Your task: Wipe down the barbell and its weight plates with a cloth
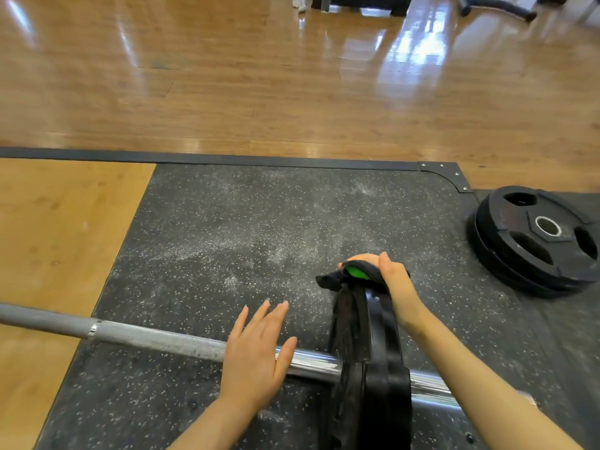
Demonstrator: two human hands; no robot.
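The bar (156, 339) lies across a speckled black rubber mat (227, 228), running from the left edge toward the lower right. Its shaft is dull grey steel with a rough knurled stretch, then a thin bright ring, then a smooth chrome section that mirrors the light where it meets the plates (373, 368). These are black, rubbery discs standing on edge on the sleeve, seen nearly side-on, so their count is hard to tell; the chrome sleeve sticks out past them to the right.

A dark cloth (341, 277) with a bright green patch is draped over the top rim of the plates, one crumpled corner hanging off to the left. The right hand (389, 280) grips the cloth against the rim, thumb raised, fingers curled over the far side.

The left hand (259, 349) is spread flat, fingers straight and slightly apart, over the bar just left of the plates; whether the palm touches the steel cannot be told.

White chalky dust is smeared across the mat. At the right, well apart from the bar, a stack of black plates (532, 238) with grip cut-outs and a metal-ringed hole lies flat. Beyond the mat's dark metal edge strip is glossy wood floor (259, 76).
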